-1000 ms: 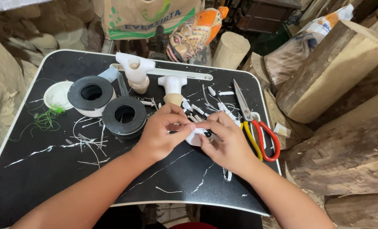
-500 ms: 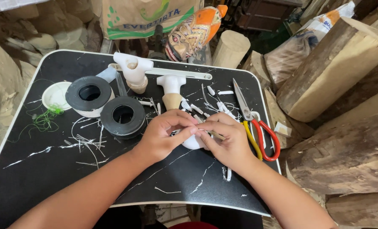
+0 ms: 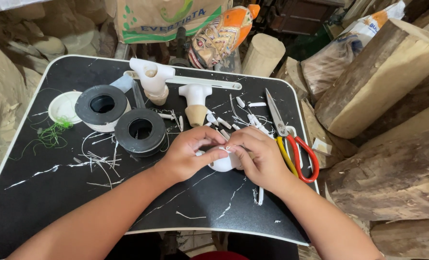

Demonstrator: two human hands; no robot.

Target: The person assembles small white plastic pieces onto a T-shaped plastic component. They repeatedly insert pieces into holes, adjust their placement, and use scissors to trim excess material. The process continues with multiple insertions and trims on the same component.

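Together, two hands (image 3: 226,154), one white piece (image 3: 222,163), two black rolls (image 3: 123,118)

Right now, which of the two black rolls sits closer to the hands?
The lower-right black roll, just left of the left hand; the other black roll lies farther back-left beside the white lid.

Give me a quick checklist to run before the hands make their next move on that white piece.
1. White piece held by both hands: ok; left hand, right hand.
2. Grip detail at the fingertips: cannot tell, the fingers hide it.
3. Scissors apart from the hands: ok, beside the right hand, not touched.
4. Black tape rolls out of the way: ok.
5. Black tray free of litter: not ok, white scraps scattered.
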